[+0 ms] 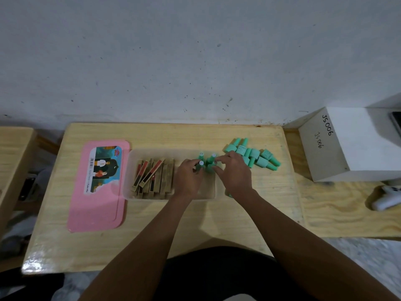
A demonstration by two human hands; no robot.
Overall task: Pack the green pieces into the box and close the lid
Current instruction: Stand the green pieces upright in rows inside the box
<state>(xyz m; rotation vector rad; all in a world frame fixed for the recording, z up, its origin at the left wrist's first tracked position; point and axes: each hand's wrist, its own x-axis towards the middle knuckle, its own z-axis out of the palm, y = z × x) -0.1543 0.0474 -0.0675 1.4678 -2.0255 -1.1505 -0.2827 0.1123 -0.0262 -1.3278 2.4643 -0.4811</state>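
Head view: the box, a translucent open tray, stood on the wooden table near its middle, with the pink lid lying flat just to its left, printed label up; the label text was too small to read. The box's left half held gold and red flat pieces packed on edge and leaning. In the far right part of the box stood the upright green pieces, white round labels on their tops; their exact count could not be established because both hands covered the group. The left hand had its fingers curled round one upright piece, whose labelled top showed beside the fingertips. The right hand reached in from the right, thumb and forefinger bent and pinching a neighbouring piece; the contact area was partly hidden by the fingers. The green pile lay on the table just right of the box, its near side hidden behind the right hand. One stray green piece showed only as a sliver under the right wrist. At the right edge sat a white carton marked "JS006" and a white device, cut off by the frame.
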